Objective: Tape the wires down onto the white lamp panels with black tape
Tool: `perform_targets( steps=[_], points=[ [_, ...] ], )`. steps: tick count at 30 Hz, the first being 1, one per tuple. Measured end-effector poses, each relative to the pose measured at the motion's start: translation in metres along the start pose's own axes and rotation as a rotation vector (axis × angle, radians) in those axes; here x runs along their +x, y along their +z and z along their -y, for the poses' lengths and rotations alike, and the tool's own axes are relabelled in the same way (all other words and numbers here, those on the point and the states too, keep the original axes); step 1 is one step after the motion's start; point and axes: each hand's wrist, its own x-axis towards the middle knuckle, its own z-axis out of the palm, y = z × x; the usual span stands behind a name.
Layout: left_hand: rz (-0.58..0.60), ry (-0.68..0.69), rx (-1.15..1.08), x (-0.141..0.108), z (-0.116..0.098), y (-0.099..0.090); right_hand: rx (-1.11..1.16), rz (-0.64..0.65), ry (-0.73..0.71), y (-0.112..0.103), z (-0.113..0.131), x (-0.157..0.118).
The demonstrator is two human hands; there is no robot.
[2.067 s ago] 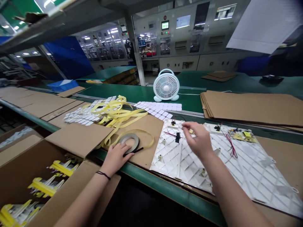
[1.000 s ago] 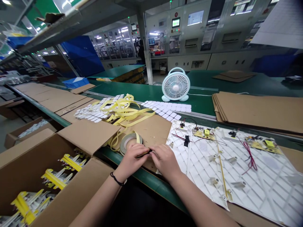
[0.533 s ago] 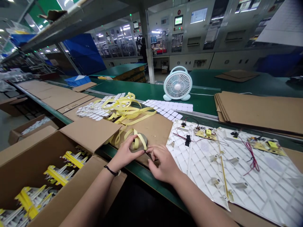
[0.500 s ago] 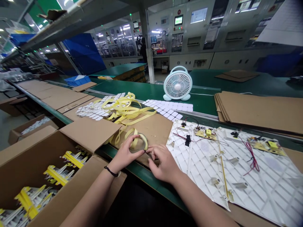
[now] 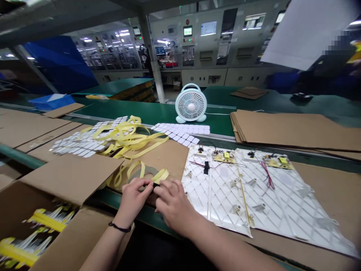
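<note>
My left hand (image 5: 135, 197) and my right hand (image 5: 173, 201) meet at the front edge of the bench. Both pinch a small black strip (image 5: 155, 184) between their fingertips; the right fingers hide part of it. Just behind them, a grey tape roll (image 5: 150, 172) with yellow backing lies on a cardboard sheet (image 5: 175, 154). Loose yellow ribbon (image 5: 132, 141) heaps up farther back, partly over sheets of white pads (image 5: 76, 145). Right of my hands lie two white plastic panels (image 5: 220, 195) with circuit boards (image 5: 224, 156) and wires.
An open carton (image 5: 93, 233) with yellow-and-white parts (image 5: 46, 220) stands at the lower left. A pale blue fan (image 5: 191, 106) stands on the green bench. Stacked cardboard (image 5: 293, 128) is at the right, and a paper sheet (image 5: 299, 34) hangs at the upper right.
My left hand has let go of the tape roll, which now lies behind my fingers. Both hands have come together on the black strip. The view has turned right.
</note>
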Motion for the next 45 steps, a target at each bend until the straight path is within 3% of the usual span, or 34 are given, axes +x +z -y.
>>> perform_targets(
  steps=[3,6,9,13,15,18,20,22,24,27,33,38,40,42,45],
  points=[
    [0.015,-0.037,-0.017,0.002,0.007,0.009,-0.078,0.059,-0.067,-0.004,0.008,-0.003],
    [-0.035,-0.170,-0.007,0.006,0.017,0.013,-0.077,0.135,-0.151,-0.018,0.014,-0.010],
    [0.035,-0.171,0.001,0.012,0.021,0.008,-0.003,0.146,-0.073,-0.047,0.005,-0.024],
    [0.039,0.106,0.067,0.017,0.005,0.000,0.027,-0.042,0.440,-0.115,-0.050,-0.065],
    [0.004,0.224,0.096,0.019,-0.009,0.000,-0.034,-0.164,0.681,-0.157,-0.090,-0.100],
    [0.074,0.349,0.083,0.023,-0.034,0.008,-0.261,-0.237,1.161,-0.209,-0.144,-0.167],
    [0.159,0.447,0.048,0.028,-0.053,0.018,-0.328,-0.252,1.394,-0.228,-0.169,-0.210],
    [0.235,0.547,0.017,0.035,-0.076,0.028,-0.206,-0.292,1.512,-0.233,-0.182,-0.242],
    [0.299,0.648,-0.011,0.044,-0.101,0.039,-0.098,-0.315,1.531,-0.229,-0.184,-0.258],
    [0.359,0.793,-0.031,0.060,-0.137,0.056,-0.122,-0.310,1.520,-0.216,-0.174,-0.254],
    [0.449,1.039,0.028,0.101,-0.188,0.110,-0.199,-0.225,1.528,-0.193,-0.148,-0.211],
    [0.472,1.238,0.122,0.132,-0.211,0.168,-0.184,-0.110,1.477,-0.204,-0.163,-0.172],
    [0.453,1.291,0.182,0.139,-0.215,0.189,-0.187,-0.196,1.388,-0.209,-0.177,-0.155],
    [0.465,1.290,0.230,0.142,-0.217,0.204,-0.044,-0.324,1.214,-0.206,-0.190,-0.139],
    [0.487,1.174,0.200,0.142,-0.214,0.213,0.264,-0.402,0.969,-0.188,-0.201,-0.122]
  ],
)
